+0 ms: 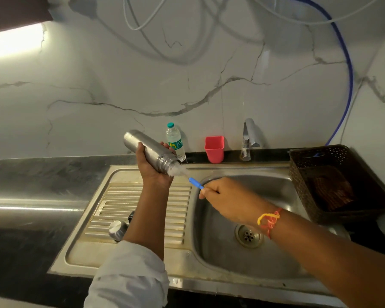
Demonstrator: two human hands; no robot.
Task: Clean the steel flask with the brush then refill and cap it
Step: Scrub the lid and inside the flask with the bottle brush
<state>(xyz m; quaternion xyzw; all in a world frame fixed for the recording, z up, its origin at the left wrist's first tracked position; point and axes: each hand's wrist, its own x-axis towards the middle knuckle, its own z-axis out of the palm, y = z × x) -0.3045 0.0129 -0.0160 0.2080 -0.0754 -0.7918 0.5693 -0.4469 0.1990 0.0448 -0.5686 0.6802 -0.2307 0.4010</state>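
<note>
Now, scrubbing at mid-frame.
Left hand (152, 168) grips the tilted flask (150, 151); right hand (222, 196) pinches the brush (182, 173) at its mouth.

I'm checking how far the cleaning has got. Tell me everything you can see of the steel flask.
The steel flask is a slim cylinder of brushed metal with a ribbed neck and no cap on. The left hand grips the half nearer the neck, holding it tilted above the drainboard, base up-left, mouth down-right. White bristles of the brush sit at its open mouth. Its inside is hidden.
</note>
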